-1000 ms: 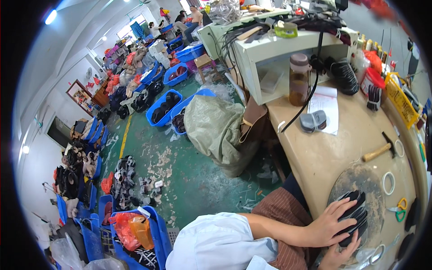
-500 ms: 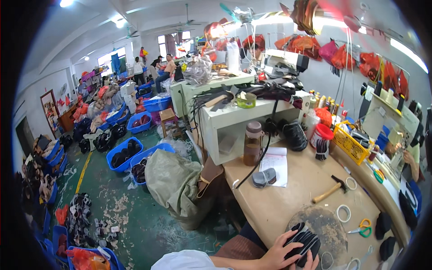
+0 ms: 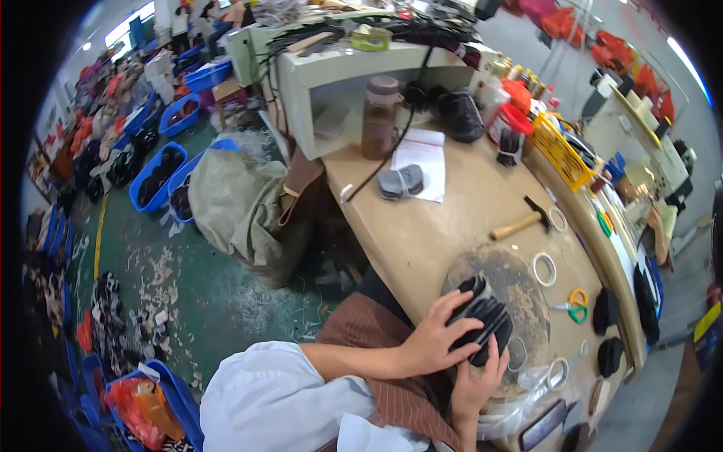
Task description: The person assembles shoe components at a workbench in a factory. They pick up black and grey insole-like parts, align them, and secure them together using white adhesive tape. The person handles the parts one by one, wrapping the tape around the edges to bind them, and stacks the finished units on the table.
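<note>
A stack of black, thin-edged pieces [image 3: 489,322] rests at the near-left part of a round, worn board [image 3: 527,290] on the tan-covered table. Reaching in from the left, my left hand [image 3: 433,339] has its fingers over the stack's left side and top. My right hand [image 3: 476,384] grips the near edge of the stack, its fingertips close to those of the left. Both palms are hidden, and I cannot make out exactly what the pieces are. Right of the board lie scissors [image 3: 578,307] with orange and green handles and a white ring [image 3: 544,270].
A hammer [image 3: 520,224] lies beyond the board. Farther back are a grey strapped bundle [image 3: 399,182], paper [image 3: 429,151] and a brown bottle [image 3: 379,113]. Black pads [image 3: 605,310] line the right side; a phone [image 3: 544,426] lies near. Another person's arm [image 3: 660,237] shows at far right.
The view has tilted down and shifted right, so the table's near part and my forearms show more. Both hands remain on the black stack, with slightly shifted fingers.
</note>
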A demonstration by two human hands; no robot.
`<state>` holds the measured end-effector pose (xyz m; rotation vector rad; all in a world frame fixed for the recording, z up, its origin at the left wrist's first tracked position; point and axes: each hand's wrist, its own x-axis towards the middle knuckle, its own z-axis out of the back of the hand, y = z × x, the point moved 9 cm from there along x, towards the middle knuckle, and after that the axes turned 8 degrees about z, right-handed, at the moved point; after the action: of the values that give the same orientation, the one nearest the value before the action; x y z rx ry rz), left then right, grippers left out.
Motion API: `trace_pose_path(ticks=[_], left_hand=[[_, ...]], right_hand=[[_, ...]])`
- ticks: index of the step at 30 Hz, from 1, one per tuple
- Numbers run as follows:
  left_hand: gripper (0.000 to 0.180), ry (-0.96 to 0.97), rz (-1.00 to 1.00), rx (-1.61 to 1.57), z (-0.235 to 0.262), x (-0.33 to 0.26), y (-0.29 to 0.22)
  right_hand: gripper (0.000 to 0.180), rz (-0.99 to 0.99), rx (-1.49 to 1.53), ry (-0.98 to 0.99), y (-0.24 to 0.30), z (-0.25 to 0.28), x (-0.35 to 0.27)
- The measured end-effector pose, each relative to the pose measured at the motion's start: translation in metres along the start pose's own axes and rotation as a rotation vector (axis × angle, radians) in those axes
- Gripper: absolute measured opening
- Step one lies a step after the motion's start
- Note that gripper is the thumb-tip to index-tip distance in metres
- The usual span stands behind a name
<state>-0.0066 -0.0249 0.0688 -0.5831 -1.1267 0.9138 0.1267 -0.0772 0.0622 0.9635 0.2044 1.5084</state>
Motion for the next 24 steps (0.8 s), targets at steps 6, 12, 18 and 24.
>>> trace_pose_path(ticks=[6,12,18,24], left_hand=[[0.038,-0.001,-0.008,-0.003,0.0,-0.002,-0.005],[0.039,0.002,-0.017,-0.008,-0.003,-0.005,-0.004],[0.036,0.023,-0.057,0.014,-0.001,-0.004,-0.005],[0.053,0.016,0.015,-0.089,0.002,0.0,0.001]], right_hand=[[0.056,0.015,0.007,-0.045,-0.001,0.006,-0.007],[0.056,0.047,-0.062,-0.036,-0.007,0.005,-0.014],[0.054,0.068,-0.034,-0.079,-0.008,0.001,-0.015],[0.06,0.011,-0.105,-0.087,-0.01,0.004,-0.017]])
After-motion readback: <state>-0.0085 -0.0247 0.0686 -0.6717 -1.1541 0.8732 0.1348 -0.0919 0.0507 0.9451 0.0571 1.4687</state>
